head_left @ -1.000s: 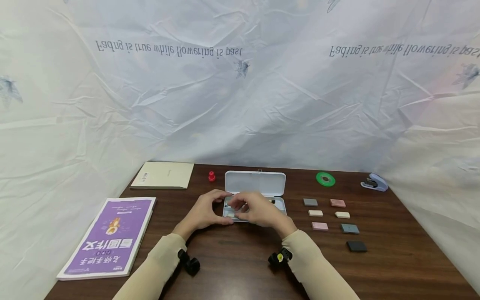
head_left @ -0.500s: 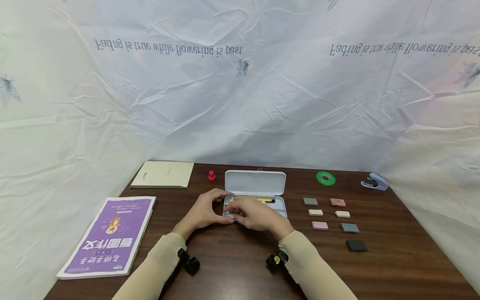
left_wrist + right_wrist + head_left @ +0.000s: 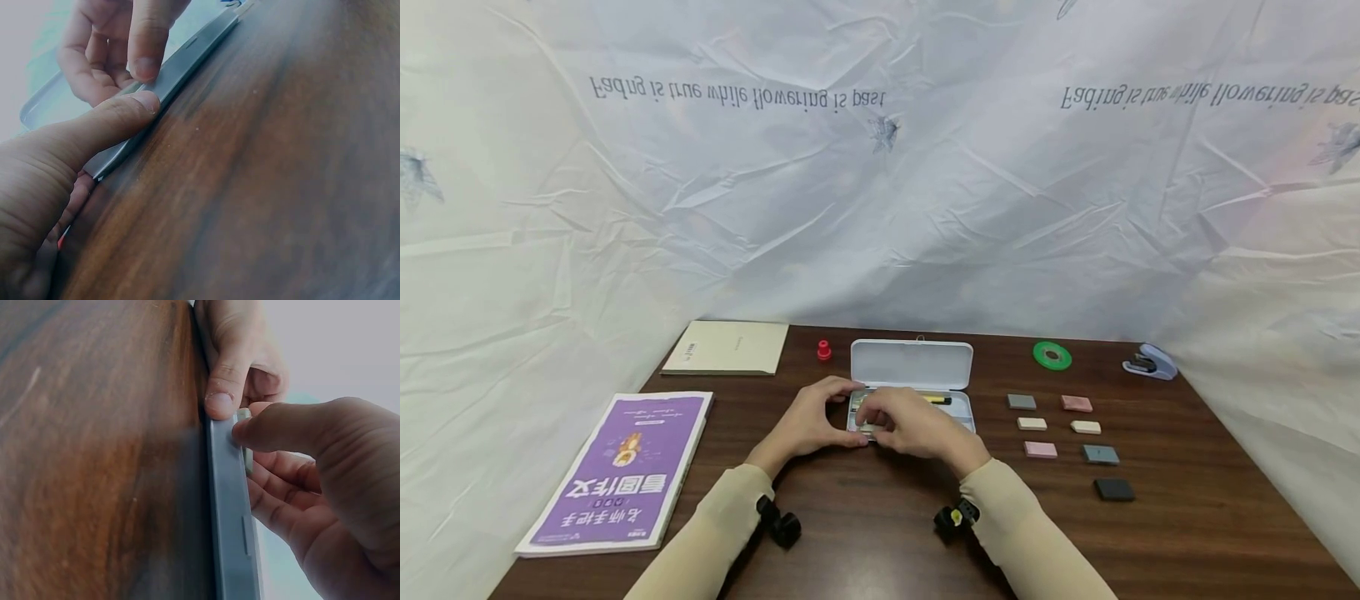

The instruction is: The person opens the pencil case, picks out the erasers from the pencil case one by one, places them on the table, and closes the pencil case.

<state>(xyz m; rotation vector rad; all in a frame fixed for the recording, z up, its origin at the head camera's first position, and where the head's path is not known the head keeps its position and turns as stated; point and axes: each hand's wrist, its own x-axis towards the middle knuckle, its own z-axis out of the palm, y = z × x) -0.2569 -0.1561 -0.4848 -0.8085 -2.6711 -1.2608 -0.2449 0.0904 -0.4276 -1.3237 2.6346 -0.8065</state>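
Note:
A white pencil case (image 3: 961, 408) lies on the table with its lid (image 3: 912, 365) raised at the back. My left hand (image 3: 808, 421) grips its left end, thumb on the front wall and fingers at the far side. In the right wrist view, my right hand (image 3: 337, 469) pinches a small pale eraser (image 3: 249, 461) just inside the front wall (image 3: 231, 506). From the head view, the right hand (image 3: 917, 423) covers much of the case's inside. Behind its knuckles shows a yellow pen with a black end (image 3: 937, 400), lying along the back of the case.
Several erasers, among them a pink one (image 3: 1041, 450) and a black one (image 3: 1114, 489), lie to the right. Farther back are a green tape roll (image 3: 1052, 356) and a stapler (image 3: 1152, 363). A purple book (image 3: 617, 475), a cream notebook (image 3: 726, 348) and a red stamp (image 3: 823, 351) are on the left.
My right hand first moves slightly lower and flatter over the case, then lifts its knuckles again, fingers at the front left compartment. The left hand keeps its grip.

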